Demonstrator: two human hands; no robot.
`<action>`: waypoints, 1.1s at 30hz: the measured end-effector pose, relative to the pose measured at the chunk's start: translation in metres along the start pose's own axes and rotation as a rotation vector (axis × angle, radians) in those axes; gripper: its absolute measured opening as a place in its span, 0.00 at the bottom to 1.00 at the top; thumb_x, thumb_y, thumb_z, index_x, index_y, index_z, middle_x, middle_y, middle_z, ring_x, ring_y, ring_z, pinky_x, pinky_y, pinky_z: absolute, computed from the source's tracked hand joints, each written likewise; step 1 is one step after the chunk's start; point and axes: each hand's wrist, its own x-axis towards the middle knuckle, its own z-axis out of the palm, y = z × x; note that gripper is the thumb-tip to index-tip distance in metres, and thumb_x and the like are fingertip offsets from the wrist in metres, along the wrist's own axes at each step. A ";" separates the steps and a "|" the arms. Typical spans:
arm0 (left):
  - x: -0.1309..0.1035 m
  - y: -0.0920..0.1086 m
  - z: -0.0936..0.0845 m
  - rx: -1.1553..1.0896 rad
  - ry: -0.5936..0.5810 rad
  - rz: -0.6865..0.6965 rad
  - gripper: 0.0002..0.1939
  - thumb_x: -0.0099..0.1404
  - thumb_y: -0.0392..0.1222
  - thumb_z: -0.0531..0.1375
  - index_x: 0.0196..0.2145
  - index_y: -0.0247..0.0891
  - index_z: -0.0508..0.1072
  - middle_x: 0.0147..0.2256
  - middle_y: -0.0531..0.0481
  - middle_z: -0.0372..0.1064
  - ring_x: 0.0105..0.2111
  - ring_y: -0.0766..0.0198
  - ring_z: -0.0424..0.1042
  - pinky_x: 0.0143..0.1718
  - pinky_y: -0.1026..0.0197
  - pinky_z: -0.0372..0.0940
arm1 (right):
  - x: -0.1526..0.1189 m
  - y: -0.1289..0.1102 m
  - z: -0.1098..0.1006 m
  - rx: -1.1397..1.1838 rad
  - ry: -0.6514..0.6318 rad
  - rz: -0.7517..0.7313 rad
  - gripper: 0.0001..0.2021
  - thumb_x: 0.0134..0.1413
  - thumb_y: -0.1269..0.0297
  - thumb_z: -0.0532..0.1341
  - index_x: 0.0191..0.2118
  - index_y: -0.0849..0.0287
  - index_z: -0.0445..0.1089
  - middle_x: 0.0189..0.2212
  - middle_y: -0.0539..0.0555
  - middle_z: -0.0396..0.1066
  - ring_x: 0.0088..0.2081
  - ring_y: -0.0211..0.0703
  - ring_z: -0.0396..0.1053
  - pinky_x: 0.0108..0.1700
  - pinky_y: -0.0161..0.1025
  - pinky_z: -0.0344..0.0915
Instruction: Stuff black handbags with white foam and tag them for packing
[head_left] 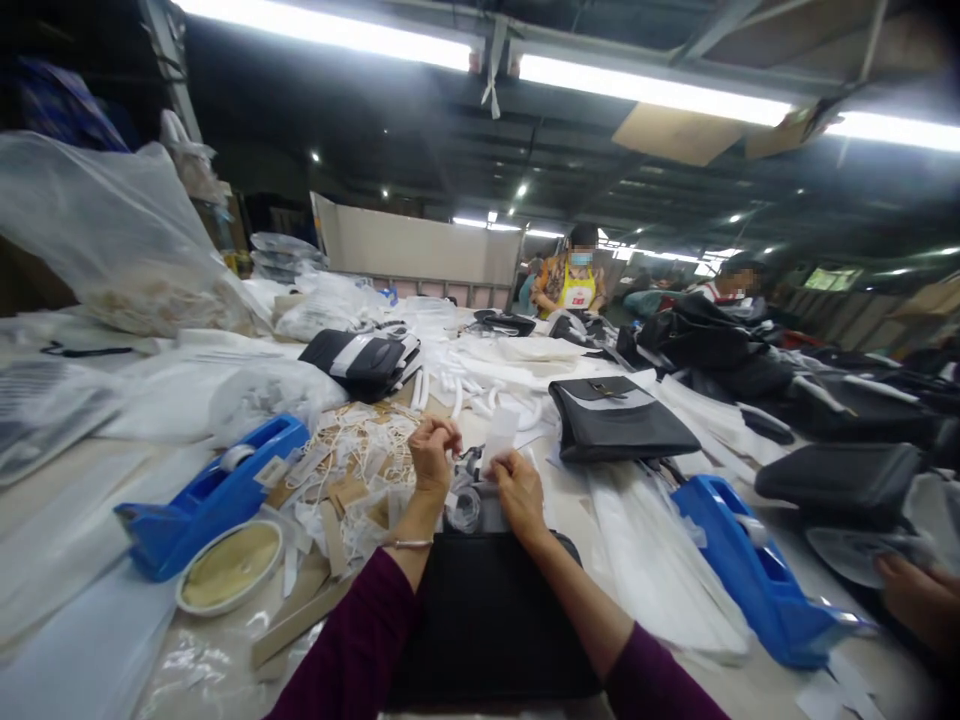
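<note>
A black bag (pixel 495 620) lies flat on the table under my forearms. Beyond its far edge, my right hand (pixel 517 490) pinches a small white card (pixel 501 432) between thumb and fingers. To the left of it my left hand (pixel 435 455) is raised with its fingers curled together; whatever they hold is too small to make out. Between the wrists sits a clear coiled roll (pixel 465 508), beside grey material at the bag's far edge. Tangled white strings and tags (pixel 360 450) are heaped left of my left hand.
Blue tape dispensers stand at left (pixel 217 490) and right (pixel 757 560). A shallow bowl (pixel 231 567) is near the left dispenser. Folded black bags lie ahead-left (pixel 360 360) and ahead-right (pixel 619 418). A person (pixel 576 280) is across the table; another person's hand (pixel 919 595) shows at right.
</note>
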 end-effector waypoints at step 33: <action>-0.054 -0.024 -0.010 0.900 -0.812 0.209 0.11 0.58 0.30 0.55 0.35 0.36 0.75 0.36 0.44 0.73 0.41 0.56 0.69 0.46 0.57 0.63 | -0.046 -0.014 -0.011 -0.119 -0.059 -0.376 0.08 0.55 0.72 0.54 0.31 0.58 0.70 0.31 0.53 0.68 0.36 0.43 0.65 0.40 0.37 0.60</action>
